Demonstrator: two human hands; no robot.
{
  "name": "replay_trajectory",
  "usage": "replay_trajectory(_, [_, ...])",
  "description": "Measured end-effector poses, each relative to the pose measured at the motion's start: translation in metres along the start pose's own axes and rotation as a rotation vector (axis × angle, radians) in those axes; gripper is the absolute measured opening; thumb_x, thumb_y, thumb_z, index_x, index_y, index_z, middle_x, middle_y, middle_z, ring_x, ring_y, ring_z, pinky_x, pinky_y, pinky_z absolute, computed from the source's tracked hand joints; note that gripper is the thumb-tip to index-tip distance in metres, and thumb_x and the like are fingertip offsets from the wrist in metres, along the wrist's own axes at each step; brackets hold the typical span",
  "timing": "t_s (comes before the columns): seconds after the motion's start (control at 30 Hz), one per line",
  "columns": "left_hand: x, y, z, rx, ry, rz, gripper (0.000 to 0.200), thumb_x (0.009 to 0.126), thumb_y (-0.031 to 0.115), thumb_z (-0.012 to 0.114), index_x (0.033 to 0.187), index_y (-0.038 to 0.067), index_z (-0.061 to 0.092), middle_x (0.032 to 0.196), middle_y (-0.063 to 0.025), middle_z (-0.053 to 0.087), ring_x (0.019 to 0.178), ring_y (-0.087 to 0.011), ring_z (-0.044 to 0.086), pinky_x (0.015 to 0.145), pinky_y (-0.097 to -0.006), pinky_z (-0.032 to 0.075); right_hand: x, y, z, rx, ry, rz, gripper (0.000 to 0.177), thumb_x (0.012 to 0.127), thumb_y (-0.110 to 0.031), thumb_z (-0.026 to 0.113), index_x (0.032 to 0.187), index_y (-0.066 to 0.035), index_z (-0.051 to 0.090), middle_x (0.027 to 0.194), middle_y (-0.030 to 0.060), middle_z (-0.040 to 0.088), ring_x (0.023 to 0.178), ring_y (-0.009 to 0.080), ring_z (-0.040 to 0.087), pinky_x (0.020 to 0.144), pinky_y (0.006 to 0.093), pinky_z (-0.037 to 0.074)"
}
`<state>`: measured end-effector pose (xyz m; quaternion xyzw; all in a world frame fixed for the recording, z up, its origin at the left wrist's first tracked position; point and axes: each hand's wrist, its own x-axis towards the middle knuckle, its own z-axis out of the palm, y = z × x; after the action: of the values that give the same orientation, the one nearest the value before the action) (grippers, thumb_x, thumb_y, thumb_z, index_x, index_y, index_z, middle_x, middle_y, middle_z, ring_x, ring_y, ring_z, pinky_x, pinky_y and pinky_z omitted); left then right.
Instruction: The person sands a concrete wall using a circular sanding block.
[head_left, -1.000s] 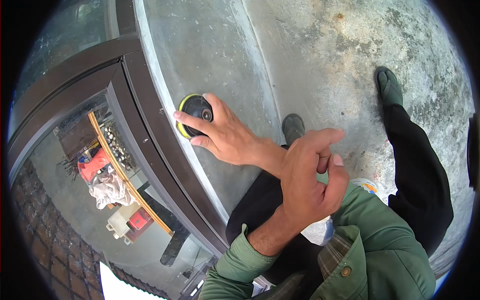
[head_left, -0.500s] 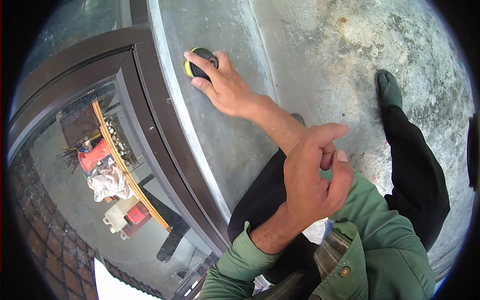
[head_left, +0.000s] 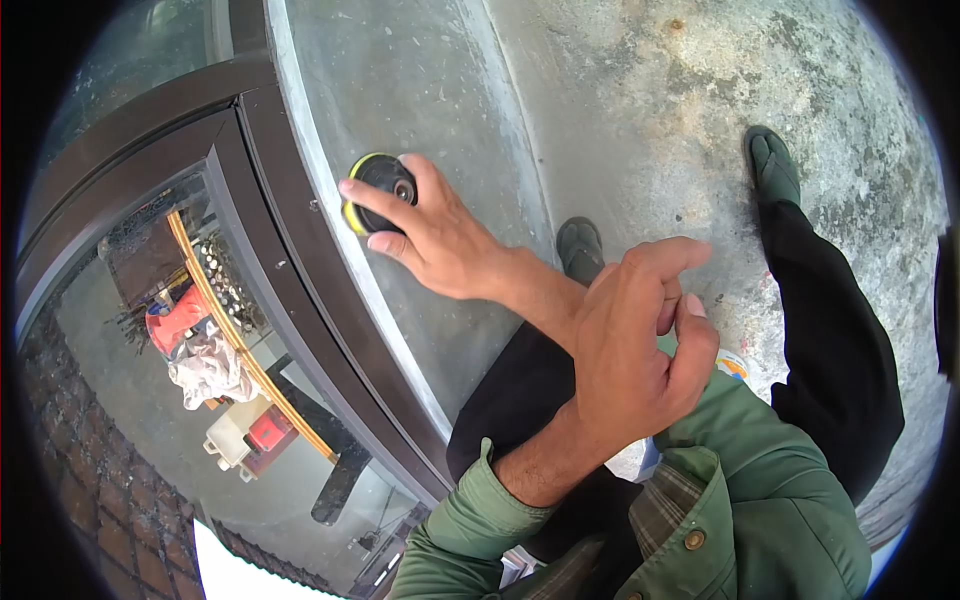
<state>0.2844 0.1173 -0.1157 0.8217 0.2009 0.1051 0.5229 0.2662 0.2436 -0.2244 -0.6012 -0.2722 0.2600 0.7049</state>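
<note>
My right hand (head_left: 440, 235) reaches out over the smooth grey concrete strip (head_left: 440, 90) beside the door frame. Its fingers and thumb grip a round black backing pad (head_left: 385, 190) with a yellow-green rim and a hole at its centre; the pad rests against the strip, close to the white edge line. Nearer the camera, my left hand (head_left: 640, 340) is raised in front of my right forearm. Its fingers are curled, the index finger less bent than the others, and nothing shows in it. The palm is partly hidden.
A brown door frame (head_left: 290, 240) with glass runs along the left. Behind or reflected in the glass are a red container (head_left: 270, 430) and crumpled cloth (head_left: 210, 368). My sandalled feet (head_left: 772, 165) stand on rough stained concrete (head_left: 640, 110). A white item with an orange mark (head_left: 735, 367) shows beside my sleeve.
My right hand and the pad have moved down the view, nearer my body along the strip, and the pad's face shows more. My left hand stays nearly in place.
</note>
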Motion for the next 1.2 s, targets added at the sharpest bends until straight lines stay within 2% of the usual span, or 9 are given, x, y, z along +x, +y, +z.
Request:
replay_trajectory(0.1, [0.004,-0.002,-0.002,-0.006,0.013,-0.015,0.043,0.080,-0.013,0.052,0.122,-0.003,0.053,0.072,0.0027,0.039,0.062,-0.0055,0.034,0.057,-0.0218,0.029,-0.024,-0.007,0.008,-0.054,-0.030,-0.290,0.055,0.103,-0.030,0.056,0.154,-0.029,0.036,0.132,0.0270,0.036,0.118,0.0458,0.046,0.108,0.0515,0.037])
replay_trajectory(0.23, [0.003,-0.003,-0.001,0.027,0.021,-0.020,0.043,0.080,-0.013,0.053,0.121,-0.001,0.054,0.071,0.0027,0.039,0.061,-0.0056,0.034,0.057,-0.0224,0.030,-0.034,0.108,-0.002,0.064,0.049,0.443,0.057,0.104,-0.028,0.054,0.156,-0.021,0.033,0.133,0.0254,0.036,0.124,0.0439,0.043,0.111,0.0515,0.035])
replay_trajectory(0.37, [0.001,0.003,0.003,0.026,-0.005,-0.027,0.042,0.078,-0.013,0.053,0.119,0.000,0.056,0.071,0.0025,0.039,0.060,-0.0057,0.033,0.055,-0.0234,0.030,-0.030,0.086,-0.008,0.072,-0.045,0.453,0.055,0.105,-0.029,0.051,0.156,-0.021,0.032,0.133,0.0253,0.036,0.121,0.0424,0.044,0.111,0.0497,0.035])
replay_trajectory(0.43, [0.004,0.007,0.001,0.052,-0.042,-0.031,0.041,0.078,-0.012,0.054,0.117,0.000,0.057,0.069,0.0023,0.039,0.058,-0.0060,0.033,0.053,-0.0239,0.030,-0.031,0.029,-0.004,-0.020,-0.061,-0.087,0.052,0.107,-0.032,0.046,0.156,-0.021,0.032,0.133,0.0261,0.035,0.119,0.0412,0.045,0.111,0.0471,0.036])
replay_trajectory(0.53, [0.009,0.007,-0.001,0.058,-0.021,-0.042,0.041,0.077,-0.012,0.054,0.116,0.000,0.058,0.069,0.0025,0.039,0.058,-0.0061,0.034,0.053,-0.0236,0.030,-0.022,0.057,-0.004,-0.034,-0.053,-0.121,0.052,0.108,-0.036,0.042,0.156,-0.022,0.032,0.132,0.0257,0.036,0.118,0.0398,0.046,0.111,0.0458,0.036])
replay_trajectory(0.67, [0.008,0.006,0.002,0.011,-0.035,-0.038,0.042,0.077,-0.012,0.055,0.116,0.000,0.058,0.069,0.0023,0.040,0.057,-0.0061,0.035,0.052,-0.0234,0.031,-0.002,0.170,-0.013,0.087,0.053,0.800,0.054,0.107,-0.042,0.044,0.156,-0.025,0.030,0.134,0.0251,0.035,0.120,0.0396,0.046,0.112,0.0470,0.036])
replay_trajectory(0.93, [0.017,0.007,-0.002,-0.001,-0.040,-0.070,0.040,0.078,-0.011,0.056,0.116,0.000,0.058,0.069,0.0018,0.040,0.057,-0.0065,0.035,0.052,-0.0236,0.032,0.006,0.066,-0.008,0.016,-0.016,-0.086,0.054,0.105,-0.041,0.047,0.156,-0.031,0.031,0.132,0.0281,0.036,0.119,0.0488,0.048,0.109,0.0500,0.039])
replay_trajectory(1.07, [0.019,0.003,-0.002,-0.017,-0.029,-0.079,0.040,0.078,-0.011,0.056,0.116,0.000,0.059,0.070,0.0015,0.040,0.057,-0.0067,0.035,0.053,-0.0233,0.032,0.002,0.187,-0.015,0.090,0.067,0.808,0.057,0.105,-0.042,0.048,0.157,-0.025,0.031,0.133,0.0252,0.038,0.124,0.0401,0.047,0.112,0.0486,0.035])
replay_trajectory(1.2, [0.030,0.002,-0.001,-0.022,-0.040,-0.070,0.040,0.078,-0.011,0.056,0.116,0.000,0.059,0.070,0.0012,0.040,0.057,-0.0068,0.035,0.053,-0.0230,0.032,-0.053,0.151,-0.010,0.097,-0.060,0.707,0.056,0.106,-0.039,0.045,0.157,-0.024,0.029,0.133,0.0264,0.037,0.126,0.0413,0.045,0.114,0.0486,0.032])
